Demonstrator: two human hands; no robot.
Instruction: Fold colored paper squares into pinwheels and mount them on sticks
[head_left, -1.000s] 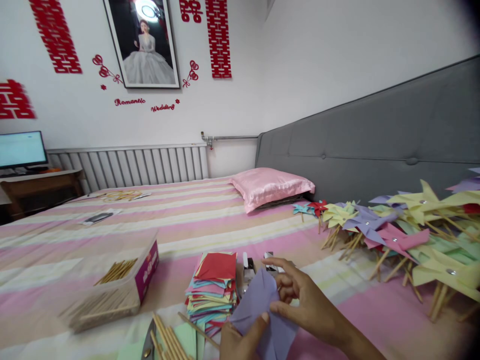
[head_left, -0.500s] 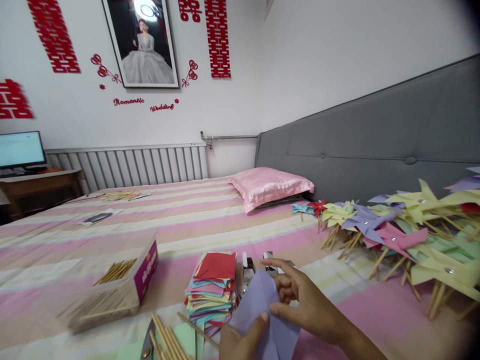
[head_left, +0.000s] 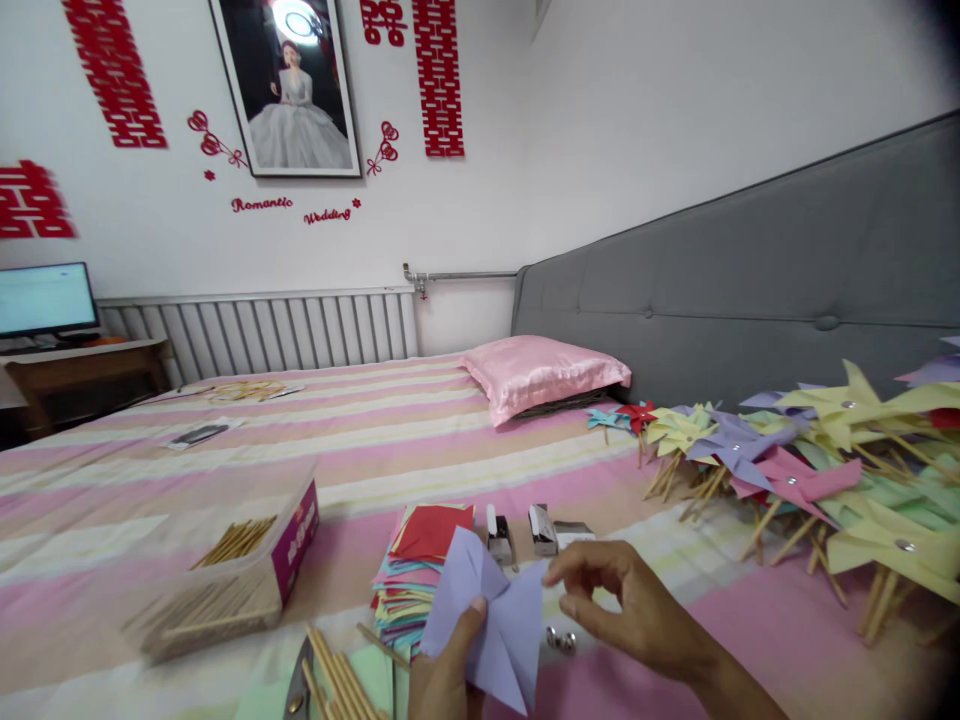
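Observation:
My left hand [head_left: 444, 672] grips a purple paper pinwheel piece [head_left: 480, 598], its thumb pressed on the middle; the paper has slits and spread points. My right hand [head_left: 616, 602] is beside the paper's right point, thumb and index finger apart with nothing seen between them. I cannot tell whether the index fingertip touches the point. Below that hand lie small shiny metal pieces [head_left: 561, 640]. A stack of coloured paper squares [head_left: 429, 535], red on top, sits just behind the purple paper. Two small open boxes [head_left: 543, 530] stand behind my right hand.
Wooden sticks [head_left: 346, 682] and scissors [head_left: 298, 692] lie on green paper [head_left: 262, 698] at the front. A clear plastic box [head_left: 217, 625] of sticks is at left. Finished pinwheels [head_left: 795, 482] crowd the right side by the grey headboard [head_left: 720, 270]; a pink pillow [head_left: 544, 372] lies farther back.
The purple paper has turned and moved left and up in my left hand, its points spreading. My right hand has moved right and down, off the paper's middle, uncovering the metal pieces.

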